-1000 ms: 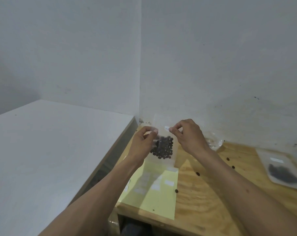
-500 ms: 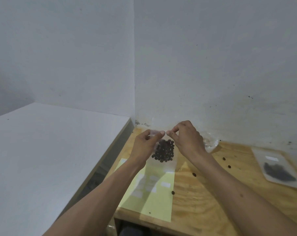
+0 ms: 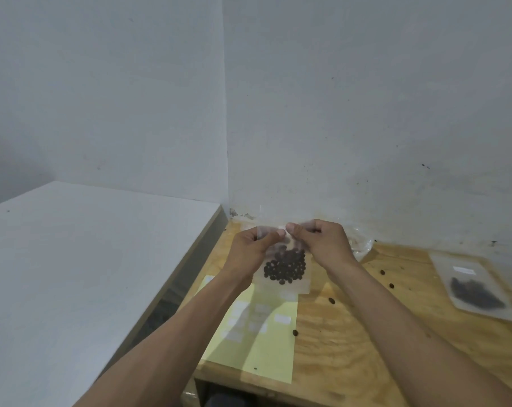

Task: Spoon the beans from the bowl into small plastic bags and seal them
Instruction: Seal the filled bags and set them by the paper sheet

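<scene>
Bare forearms, bare hands [image 3: 287, 245], no sleeves visible.

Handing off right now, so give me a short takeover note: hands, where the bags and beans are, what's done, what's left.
Left hand and right hand both pinch the top edge of the small bag, held up over the wooden table; thumbs nearly meet at the seal.
Beans sit in the bag's bottom.
A filled bag lies flat at far right; loose beans dot the table.
Bowl and spoon are out of view.
Left: finish the seal, set the bag down.
</scene>
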The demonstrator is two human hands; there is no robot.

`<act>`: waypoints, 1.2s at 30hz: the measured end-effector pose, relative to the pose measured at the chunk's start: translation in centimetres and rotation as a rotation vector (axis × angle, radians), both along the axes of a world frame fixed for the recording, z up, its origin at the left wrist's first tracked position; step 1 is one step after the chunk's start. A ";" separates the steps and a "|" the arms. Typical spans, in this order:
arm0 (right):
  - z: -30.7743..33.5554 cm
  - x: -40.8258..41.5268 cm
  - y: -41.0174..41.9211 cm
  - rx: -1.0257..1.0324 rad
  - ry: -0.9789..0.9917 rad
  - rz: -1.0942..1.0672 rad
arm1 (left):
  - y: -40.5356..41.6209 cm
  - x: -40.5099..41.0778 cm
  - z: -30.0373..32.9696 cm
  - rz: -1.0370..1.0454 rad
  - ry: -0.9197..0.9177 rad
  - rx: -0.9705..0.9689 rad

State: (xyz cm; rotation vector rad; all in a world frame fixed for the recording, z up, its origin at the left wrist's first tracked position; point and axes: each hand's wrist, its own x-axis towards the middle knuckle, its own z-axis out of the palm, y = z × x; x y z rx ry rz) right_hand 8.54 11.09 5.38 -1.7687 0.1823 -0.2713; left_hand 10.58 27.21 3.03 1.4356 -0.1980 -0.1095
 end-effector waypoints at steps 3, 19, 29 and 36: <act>-0.4 0.3 -0.2 -0.003 -0.024 -0.004 | -0.3 0.0 0.0 0.013 0.022 -0.022; -1.3 -3.0 -8.9 0.174 0.028 -0.150 | -5.8 1.2 -0.9 0.022 0.035 0.158; -2.8 -8.5 -20.6 -0.226 -0.011 -0.538 | -19.0 -2.4 -0.1 -0.210 -0.128 0.414; -4.7 -13.2 -27.8 -0.404 0.145 -0.687 | -28.2 -5.8 -2.1 -0.406 -0.135 0.594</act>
